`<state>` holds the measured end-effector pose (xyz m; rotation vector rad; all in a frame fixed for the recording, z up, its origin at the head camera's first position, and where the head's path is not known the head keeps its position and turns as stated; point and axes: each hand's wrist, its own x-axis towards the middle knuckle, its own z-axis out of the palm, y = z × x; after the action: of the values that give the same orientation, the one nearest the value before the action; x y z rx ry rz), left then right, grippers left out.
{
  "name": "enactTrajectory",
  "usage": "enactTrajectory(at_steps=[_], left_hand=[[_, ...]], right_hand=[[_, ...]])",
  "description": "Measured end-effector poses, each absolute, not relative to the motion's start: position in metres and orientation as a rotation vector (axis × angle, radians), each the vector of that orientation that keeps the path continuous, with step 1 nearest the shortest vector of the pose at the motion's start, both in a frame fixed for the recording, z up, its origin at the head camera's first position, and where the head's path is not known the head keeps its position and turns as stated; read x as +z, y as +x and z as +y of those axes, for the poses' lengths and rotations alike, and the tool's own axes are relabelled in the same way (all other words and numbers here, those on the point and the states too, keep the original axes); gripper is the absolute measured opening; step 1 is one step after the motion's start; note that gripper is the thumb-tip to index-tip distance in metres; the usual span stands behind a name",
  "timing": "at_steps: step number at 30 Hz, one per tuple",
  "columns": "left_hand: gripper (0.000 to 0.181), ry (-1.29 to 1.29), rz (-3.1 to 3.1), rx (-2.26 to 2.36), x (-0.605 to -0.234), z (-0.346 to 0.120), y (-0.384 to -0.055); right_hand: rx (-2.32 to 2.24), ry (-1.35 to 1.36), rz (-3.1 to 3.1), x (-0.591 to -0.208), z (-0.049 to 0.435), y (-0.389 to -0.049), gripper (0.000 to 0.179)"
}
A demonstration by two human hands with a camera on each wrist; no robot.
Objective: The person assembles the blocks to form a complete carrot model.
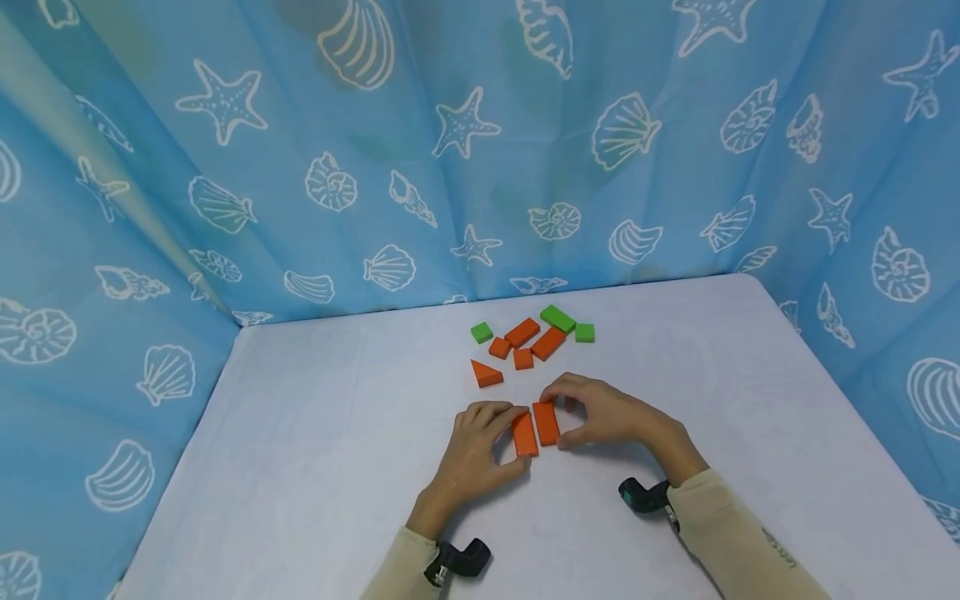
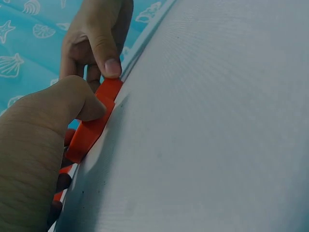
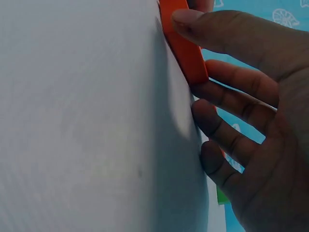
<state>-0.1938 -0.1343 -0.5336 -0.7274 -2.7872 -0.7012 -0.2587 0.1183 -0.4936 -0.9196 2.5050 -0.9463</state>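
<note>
Two orange rectangular blocks lie side by side on the white table, a narrow gap between them in the head view. My left hand (image 1: pixel 476 450) holds the left block (image 1: pixel 525 435) by its two ends, thumb at the near end and fingers at the far end. In the same way my right hand (image 1: pixel 603 412) pinches the right block (image 1: pixel 547 424) lengthwise. The left wrist view shows the left thumb pressed on the near end of an orange block (image 2: pixel 88 137). In the right wrist view, the right thumb touches an orange block (image 3: pixel 186 53).
Beyond the hands lies an orange triangular block (image 1: pixel 487 374). Behind it are orange blocks (image 1: pixel 522 332) and green blocks (image 1: pixel 557 318), loosely scattered. A blue curtain with shell prints (image 1: pixel 465 125) hangs along the back and sides of the white table (image 1: pixel 315 467).
</note>
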Motion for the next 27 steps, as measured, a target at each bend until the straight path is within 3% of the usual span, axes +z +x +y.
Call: enactTrajectory(at_steps=[27], left_hand=[[0.067, -0.721, -2.804, -0.684, -0.533, -0.133, -0.196]], right_hand=[[-0.87, -0.932, 2.522, -0.488, 0.103, -0.246, 0.054]])
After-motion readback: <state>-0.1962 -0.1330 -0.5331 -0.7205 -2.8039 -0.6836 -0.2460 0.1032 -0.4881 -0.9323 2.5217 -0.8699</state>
